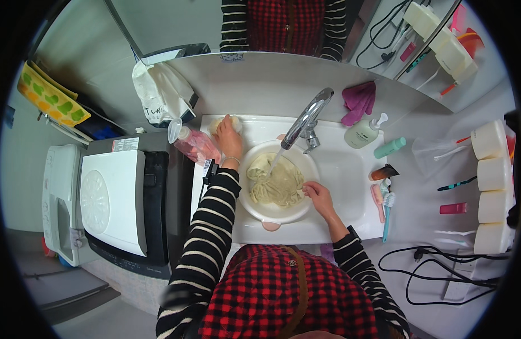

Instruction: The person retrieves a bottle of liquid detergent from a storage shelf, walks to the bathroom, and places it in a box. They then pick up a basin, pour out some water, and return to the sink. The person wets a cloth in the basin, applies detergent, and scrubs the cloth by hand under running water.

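Observation:
A wet, pale yellow-green cloth [279,180] lies bunched in a round white plastic basin [260,215], which sits on the white sink. Water runs onto it from a chrome faucet [307,118]. My right hand [320,198] is over the basin's right rim, its fingertips pinched at the cloth's right edge. My left hand [229,139] reaches to the sink's back left corner. Its fingers lie over a pale yellowish item [236,123], perhaps soap or a sponge, partly hidden beneath them. Whether they grip it is unclear.
A pink liquid bottle [197,146] stands close by my left wrist. Right of the faucet are a pump bottle [361,134], a green tube [389,147] and brushes [387,205]. A washing machine [116,203] is at left; black cables [413,271] lie at right.

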`<state>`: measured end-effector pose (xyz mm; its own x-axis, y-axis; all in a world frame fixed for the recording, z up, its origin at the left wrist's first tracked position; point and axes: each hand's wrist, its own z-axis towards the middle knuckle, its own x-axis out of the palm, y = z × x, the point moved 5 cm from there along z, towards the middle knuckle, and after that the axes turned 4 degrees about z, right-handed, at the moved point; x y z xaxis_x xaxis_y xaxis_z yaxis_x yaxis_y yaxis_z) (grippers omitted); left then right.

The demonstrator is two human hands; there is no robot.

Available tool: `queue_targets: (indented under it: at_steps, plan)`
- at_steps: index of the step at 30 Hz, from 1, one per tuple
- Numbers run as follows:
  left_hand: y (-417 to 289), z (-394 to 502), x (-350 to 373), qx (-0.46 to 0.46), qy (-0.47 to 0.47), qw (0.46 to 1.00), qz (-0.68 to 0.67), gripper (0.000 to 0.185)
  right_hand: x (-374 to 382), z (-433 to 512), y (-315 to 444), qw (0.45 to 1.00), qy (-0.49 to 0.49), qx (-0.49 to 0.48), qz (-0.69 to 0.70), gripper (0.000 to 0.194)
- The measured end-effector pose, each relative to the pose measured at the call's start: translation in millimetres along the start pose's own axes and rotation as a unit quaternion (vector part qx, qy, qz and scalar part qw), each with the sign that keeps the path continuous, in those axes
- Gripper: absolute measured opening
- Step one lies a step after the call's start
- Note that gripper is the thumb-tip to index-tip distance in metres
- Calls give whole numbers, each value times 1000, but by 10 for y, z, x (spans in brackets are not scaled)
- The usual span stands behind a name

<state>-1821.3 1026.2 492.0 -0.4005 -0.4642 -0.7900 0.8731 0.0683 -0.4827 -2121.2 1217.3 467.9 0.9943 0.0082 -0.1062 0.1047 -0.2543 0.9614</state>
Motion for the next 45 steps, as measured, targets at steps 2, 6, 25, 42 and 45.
queue_targets:
  at_steps: [2,6,25,42,45]
  plan:
    - [-13,-6,-42,22,-29,999,-20,50,0,-1,-11,1000,-2,-3,22,19]
    - [-138,-12,-261,14,-95,987,-125,48,38,71,10,1000,-4,-7,25,19]
    - [-456,-1974,-1320,-356,289,687,-563,39,303,174,303,992,-54,-100,51,18]
    - [-607,-2417,-707,-437,470,482,-596,36,152,635,734,913,-89,-262,-301,17]
    - [-630,-2400,-671,-438,465,486,-596,35,145,667,703,900,-96,-271,-327,17]
